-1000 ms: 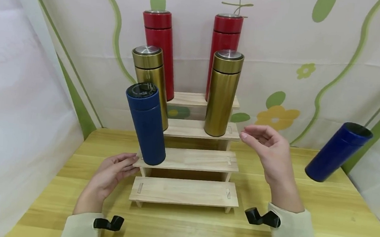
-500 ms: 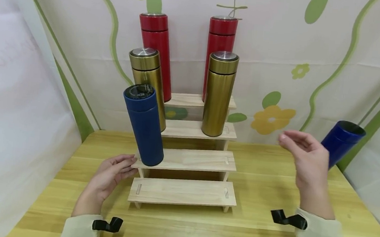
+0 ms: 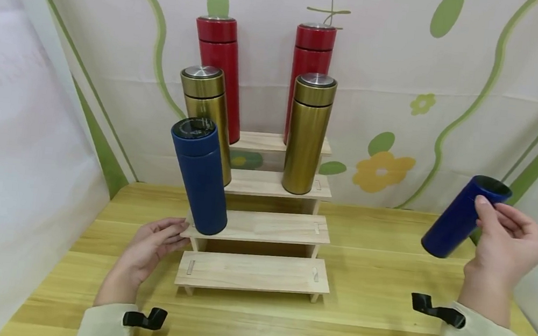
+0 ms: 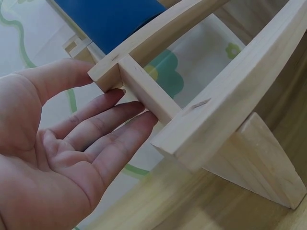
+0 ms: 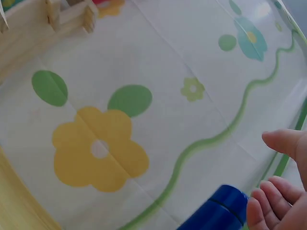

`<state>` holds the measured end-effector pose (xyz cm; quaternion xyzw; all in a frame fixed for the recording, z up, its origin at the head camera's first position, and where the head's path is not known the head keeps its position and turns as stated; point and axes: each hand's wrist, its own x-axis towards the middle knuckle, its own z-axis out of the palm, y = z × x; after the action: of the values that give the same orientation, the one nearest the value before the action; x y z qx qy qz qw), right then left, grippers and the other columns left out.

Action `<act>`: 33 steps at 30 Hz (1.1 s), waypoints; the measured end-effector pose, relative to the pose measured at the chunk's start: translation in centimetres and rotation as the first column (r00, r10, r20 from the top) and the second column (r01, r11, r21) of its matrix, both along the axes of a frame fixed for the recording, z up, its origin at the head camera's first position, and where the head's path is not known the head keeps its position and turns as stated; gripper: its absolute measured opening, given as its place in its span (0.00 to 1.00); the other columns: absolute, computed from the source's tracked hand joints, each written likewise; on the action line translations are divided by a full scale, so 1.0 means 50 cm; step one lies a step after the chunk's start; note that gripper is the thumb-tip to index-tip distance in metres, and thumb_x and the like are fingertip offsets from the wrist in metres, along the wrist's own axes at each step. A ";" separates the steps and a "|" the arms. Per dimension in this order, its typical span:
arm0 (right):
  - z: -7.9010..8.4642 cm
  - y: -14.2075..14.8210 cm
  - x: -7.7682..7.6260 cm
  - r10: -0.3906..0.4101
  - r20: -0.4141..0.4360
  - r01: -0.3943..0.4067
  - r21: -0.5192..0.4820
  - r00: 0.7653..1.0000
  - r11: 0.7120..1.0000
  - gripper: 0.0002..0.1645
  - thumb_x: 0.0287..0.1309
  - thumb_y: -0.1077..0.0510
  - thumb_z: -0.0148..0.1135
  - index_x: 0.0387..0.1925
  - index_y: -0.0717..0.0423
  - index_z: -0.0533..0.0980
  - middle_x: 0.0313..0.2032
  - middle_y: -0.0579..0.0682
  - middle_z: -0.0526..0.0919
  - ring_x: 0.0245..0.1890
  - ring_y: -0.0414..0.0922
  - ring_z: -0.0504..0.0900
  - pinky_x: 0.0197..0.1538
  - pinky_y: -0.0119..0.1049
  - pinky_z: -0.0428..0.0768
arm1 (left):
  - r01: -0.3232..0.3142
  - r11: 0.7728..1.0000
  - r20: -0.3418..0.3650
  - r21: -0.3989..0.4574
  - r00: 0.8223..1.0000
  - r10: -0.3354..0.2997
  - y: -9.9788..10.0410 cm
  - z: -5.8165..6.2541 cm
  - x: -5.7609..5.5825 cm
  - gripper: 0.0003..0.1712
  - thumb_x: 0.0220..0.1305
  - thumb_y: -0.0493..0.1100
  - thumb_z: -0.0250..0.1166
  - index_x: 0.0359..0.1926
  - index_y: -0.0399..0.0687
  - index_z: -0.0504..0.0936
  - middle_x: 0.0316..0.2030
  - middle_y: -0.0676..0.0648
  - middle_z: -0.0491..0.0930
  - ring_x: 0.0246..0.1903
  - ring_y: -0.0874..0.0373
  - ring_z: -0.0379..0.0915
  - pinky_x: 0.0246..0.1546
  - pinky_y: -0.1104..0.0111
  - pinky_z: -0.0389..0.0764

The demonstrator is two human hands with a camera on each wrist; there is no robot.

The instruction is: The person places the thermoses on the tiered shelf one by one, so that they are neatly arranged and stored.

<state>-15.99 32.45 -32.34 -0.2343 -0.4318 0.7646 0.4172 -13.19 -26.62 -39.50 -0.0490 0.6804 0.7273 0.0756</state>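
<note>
My left hand (image 3: pixel 157 241) pinches the left end of a shelf on a stepped wooden stand (image 3: pixel 259 272). In the left wrist view the thumb (image 4: pixel 67 76) meets the board's end, with the fingers beneath. On that same shelf stands a blue vacuum flask (image 3: pixel 201 183) with a dark lid top. At the right, my right hand (image 3: pixel 507 242) is at a darker, glossy blue flask (image 3: pixel 456 218) standing on the table. Its thumb overlaps the flask's upper part in the head view. In the right wrist view thumb and fingers are apart, fingers beside the flask; contact is unclear.
Two gold flasks (image 3: pixel 308 139) stand on the second shelf from the top, and two red flasks (image 3: pixel 219 49) on the top one. The lowest shelf faces the front. A flower-printed curtain (image 3: pixel 382 54) hangs behind the wooden table (image 3: pixel 374 286).
My right hand has travelled right, away from the stand, to the glossy blue flask. The left hand has kept its hold on the shelf end. The head view has shifted slightly.
</note>
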 end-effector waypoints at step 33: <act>-0.103 0.084 -0.091 0.144 0.367 -0.115 -0.099 0.919 0.988 0.55 0.43 0.66 0.90 0.71 0.36 0.74 0.62 0.31 0.79 0.68 0.32 0.74 0.81 0.29 0.63 | -0.004 1.000 0.008 -0.021 1.000 0.005 0.000 -0.002 -0.003 0.24 0.82 0.40 0.60 0.70 0.31 0.73 0.46 0.62 0.88 0.50 0.66 0.87 0.56 0.73 0.87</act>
<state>-20.54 36.66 -37.49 -0.3616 -0.4887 0.7478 0.2670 -13.33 -26.62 -39.61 -0.0543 0.6875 0.7202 0.0763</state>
